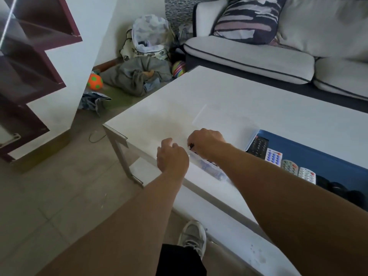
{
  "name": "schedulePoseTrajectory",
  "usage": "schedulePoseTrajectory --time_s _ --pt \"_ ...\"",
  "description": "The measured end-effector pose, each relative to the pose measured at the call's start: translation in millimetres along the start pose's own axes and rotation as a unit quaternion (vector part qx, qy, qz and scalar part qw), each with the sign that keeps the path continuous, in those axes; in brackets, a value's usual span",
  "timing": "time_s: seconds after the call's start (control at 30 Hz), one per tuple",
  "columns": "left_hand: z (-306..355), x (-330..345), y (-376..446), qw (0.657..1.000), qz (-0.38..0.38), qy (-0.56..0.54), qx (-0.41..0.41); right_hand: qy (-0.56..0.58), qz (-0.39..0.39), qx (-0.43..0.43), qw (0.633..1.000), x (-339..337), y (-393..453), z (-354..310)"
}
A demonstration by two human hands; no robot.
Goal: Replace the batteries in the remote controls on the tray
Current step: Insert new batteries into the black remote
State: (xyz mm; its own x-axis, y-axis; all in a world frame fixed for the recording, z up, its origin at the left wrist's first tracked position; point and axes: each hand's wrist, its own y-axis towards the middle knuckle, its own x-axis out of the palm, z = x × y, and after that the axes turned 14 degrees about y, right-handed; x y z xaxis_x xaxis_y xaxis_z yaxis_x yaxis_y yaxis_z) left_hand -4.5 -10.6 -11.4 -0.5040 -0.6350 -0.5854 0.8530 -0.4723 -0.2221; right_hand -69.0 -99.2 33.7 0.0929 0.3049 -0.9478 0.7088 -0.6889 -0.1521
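Note:
A blue tray (310, 154) sits at the right of the white table (229, 96) and holds several remote controls: a black one (257, 146), a white one with blue buttons (273, 157), two pale ones (289, 166) and dark shapes further right. A clear plastic box (207, 166) with dark and blue batteries inside lies near the table's front edge. My right hand (207, 142) is over the box's far end and pinches a small dark battery (191, 146). My left hand (172, 156) has curled fingers at the box's left end; the contact is hidden.
A translucent lid (225, 124) lies on the table behind my hands, reaching over the tray's corner. A sofa (258, 56) with cushions stands beyond the table. Bags, clothes and balls (95, 81) clutter the floor at left. My shoe (194, 234) is below the table edge.

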Motion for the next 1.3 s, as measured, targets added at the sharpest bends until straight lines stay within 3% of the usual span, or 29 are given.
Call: schedulePoseTrajectory --time_s 0.17,0.37,0.47,0.57,0.7,0.83,0.97,1.03,1.13,1.3 --pt "5 -5 0 1.0 0.003 0.001 -0.008 0.003 -0.008 -0.005 1.0 -6 -2 7" --pt "19 -1 -14 0.999 0.046 0.007 0.001 0.052 0.052 0.005 0.997 -35 -31 29" --pt "28 1 -26 0.991 0.107 0.048 0.063 0.071 0.117 -0.003 0.991 -55 -66 53" --pt "43 9 -46 0.981 0.12 0.073 0.134 0.107 0.173 0.026 0.979 -72 -110 88" --pt "66 38 -90 0.982 0.061 0.028 0.178 0.188 0.255 0.1 0.943 -80 -174 143" --pt "89 75 -141 0.971 -0.007 0.026 0.239 0.272 0.336 0.186 0.882 -61 -241 191" --pt "106 110 -188 0.954 -0.112 0.042 0.275 0.252 0.334 0.284 0.862 -66 -292 233" --pt "106 123 -206 0.924 -0.161 0.098 0.332 0.237 0.336 0.318 0.854 -72 -312 252" --pt "111 144 -235 0.853 -0.221 0.206 0.426 0.196 0.337 0.383 0.837 -74 -342 287" --pt "114 178 -271 0.79 -0.293 0.24 0.483 0.14 0.269 0.482 0.822 -65 -361 330"
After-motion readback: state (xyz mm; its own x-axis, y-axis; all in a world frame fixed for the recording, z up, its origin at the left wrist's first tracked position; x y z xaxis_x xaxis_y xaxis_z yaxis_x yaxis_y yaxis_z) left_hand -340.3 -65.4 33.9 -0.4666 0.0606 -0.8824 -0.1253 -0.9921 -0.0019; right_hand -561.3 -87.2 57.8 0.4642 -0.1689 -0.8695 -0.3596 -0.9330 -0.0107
